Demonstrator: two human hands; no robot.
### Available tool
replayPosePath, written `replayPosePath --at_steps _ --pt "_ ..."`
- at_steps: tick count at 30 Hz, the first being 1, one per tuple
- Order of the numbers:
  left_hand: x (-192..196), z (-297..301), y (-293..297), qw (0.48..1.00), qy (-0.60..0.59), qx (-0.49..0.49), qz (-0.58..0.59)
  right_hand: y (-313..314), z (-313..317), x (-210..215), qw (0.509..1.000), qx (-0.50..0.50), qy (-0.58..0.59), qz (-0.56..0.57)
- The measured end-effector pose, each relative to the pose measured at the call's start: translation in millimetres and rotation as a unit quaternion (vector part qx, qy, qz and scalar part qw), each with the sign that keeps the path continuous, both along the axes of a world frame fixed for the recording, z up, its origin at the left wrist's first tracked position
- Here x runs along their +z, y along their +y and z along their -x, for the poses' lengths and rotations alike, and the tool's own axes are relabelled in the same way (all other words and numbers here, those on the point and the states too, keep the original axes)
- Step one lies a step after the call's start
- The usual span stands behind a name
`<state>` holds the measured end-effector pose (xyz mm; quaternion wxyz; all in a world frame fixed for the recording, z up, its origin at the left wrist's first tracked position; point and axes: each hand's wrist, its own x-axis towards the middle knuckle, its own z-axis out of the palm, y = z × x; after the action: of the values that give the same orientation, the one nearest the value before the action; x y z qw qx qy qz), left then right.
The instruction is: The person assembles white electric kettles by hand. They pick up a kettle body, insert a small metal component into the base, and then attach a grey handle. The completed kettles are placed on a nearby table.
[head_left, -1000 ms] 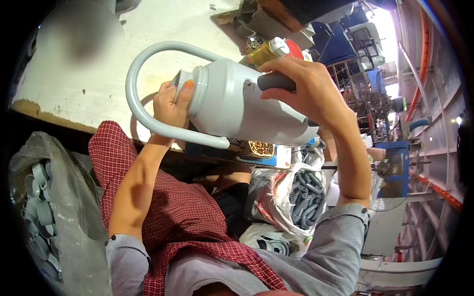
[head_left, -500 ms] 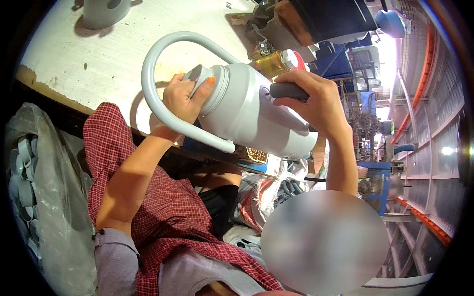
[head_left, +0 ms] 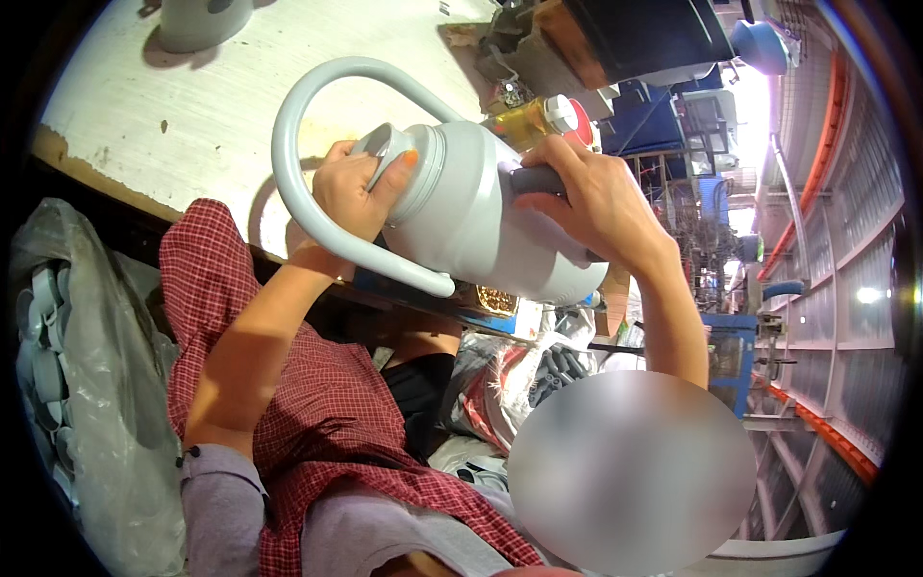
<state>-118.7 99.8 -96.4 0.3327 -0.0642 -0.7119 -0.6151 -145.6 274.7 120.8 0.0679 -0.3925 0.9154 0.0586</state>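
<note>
In the head camera's view, a person holds a pale grey vessel tilted on its side at the edge of a white worktable, its thick loop handle arching past the left wrist. The left hand is closed around the vessel's neck, thumb outside, the other fingers partly hidden. The right hand has thumb and fingers closed on a dark grey piece against the vessel's side; whether its end is seated cannot be told. A yellow bottle is partly hidden behind. The upper edge crops another grey part; a blurred disc covers the lower right, and dark rim cuts off a plastic bag.
</note>
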Motion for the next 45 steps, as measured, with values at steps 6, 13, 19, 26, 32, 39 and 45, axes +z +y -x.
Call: replayPosePath --at_steps 6,13,19,26,32,39,45 --pt "4.1 -0.2 1.1 1.000 0.023 0.016 0.000 -5.7 2.5 8.5 0.998 -0.005 -0.052 -0.022" --pt "6.8 -6.0 -1.8 1.000 0.011 0.004 0.010 -10.5 4.1 9.6 0.995 -0.042 -0.079 -0.041" --pt "9.9 -12.8 -3.1 0.999 0.012 0.003 0.040 -8.7 4.9 4.8 0.997 -0.026 -0.055 -0.038" --pt "-9.4 -9.6 10.3 1.000 0.006 0.000 0.022 3.1 1.2 -10.6 0.997 0.051 0.059 0.003" --pt "0.8 2.6 1.7 0.979 -0.145 -0.038 -0.141 9.4 19.3 -0.7 0.966 0.184 0.179 0.022" --pt "46.4 -31.8 -79.2 0.981 -0.141 0.047 -0.128 22.3 -17.8 6.1 0.880 0.185 0.355 0.255" --pt "22.9 -148.1 -219.8 0.943 -0.121 0.184 -0.250 156.4 -117.5 -168.3 0.912 -0.179 -0.005 0.368"
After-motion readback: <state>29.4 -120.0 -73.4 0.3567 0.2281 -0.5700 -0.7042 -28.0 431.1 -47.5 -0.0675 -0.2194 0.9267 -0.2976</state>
